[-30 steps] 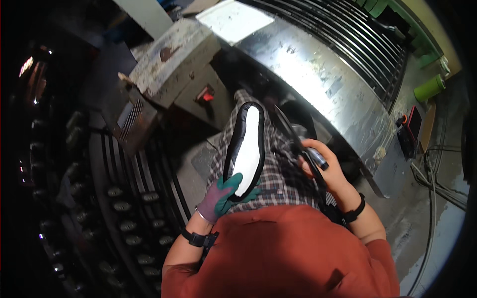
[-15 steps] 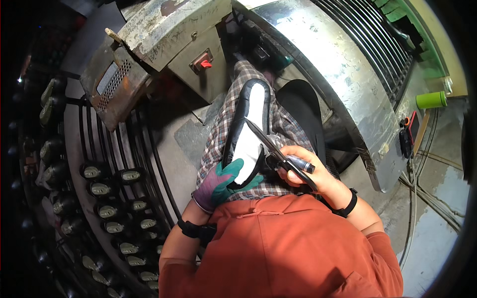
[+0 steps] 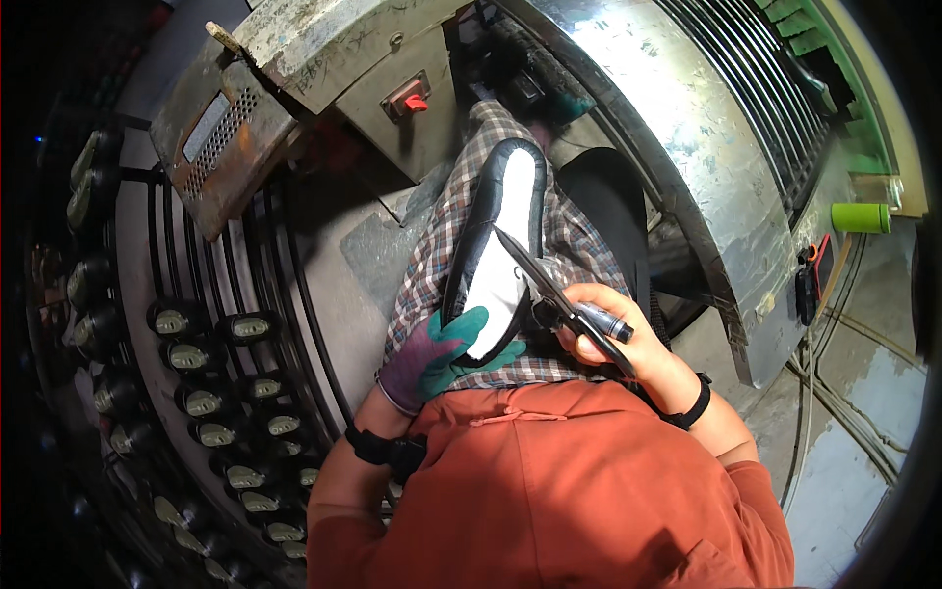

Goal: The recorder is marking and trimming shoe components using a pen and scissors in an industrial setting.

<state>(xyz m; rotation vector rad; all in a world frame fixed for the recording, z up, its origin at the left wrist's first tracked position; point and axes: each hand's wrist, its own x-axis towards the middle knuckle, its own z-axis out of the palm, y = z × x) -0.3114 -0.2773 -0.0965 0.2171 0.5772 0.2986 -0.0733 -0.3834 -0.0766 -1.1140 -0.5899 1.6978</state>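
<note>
Across my lap lies a shoe upper (image 3: 510, 265), black at the edges with a white underside facing up. My left hand (image 3: 442, 358), in a purple and green glove, is closed around its near end, thumb on the white face. In my bare right hand (image 3: 618, 334) is a long, dark, pointed tool (image 3: 540, 280), its tip over the white face near the narrow middle. The same hand also holds a grey cylinder with a dark end (image 3: 603, 322). A small hook-like dark mark shows on the white face. Whether the tip touches the surface I cannot tell.
Racks with several dark shoes (image 3: 201, 404) stand at left. Ahead is a worn metal machine with a red switch (image 3: 415, 103). A metal table (image 3: 677, 128) with bars curves along the right, with a green roll (image 3: 861, 218) and red-handled tool (image 3: 812, 275) nearby. Cables (image 3: 844, 412) cross the floor.
The view has shifted slightly. The tool's tip remains over the white face, and both hands keep their hold with little visible movement.
</note>
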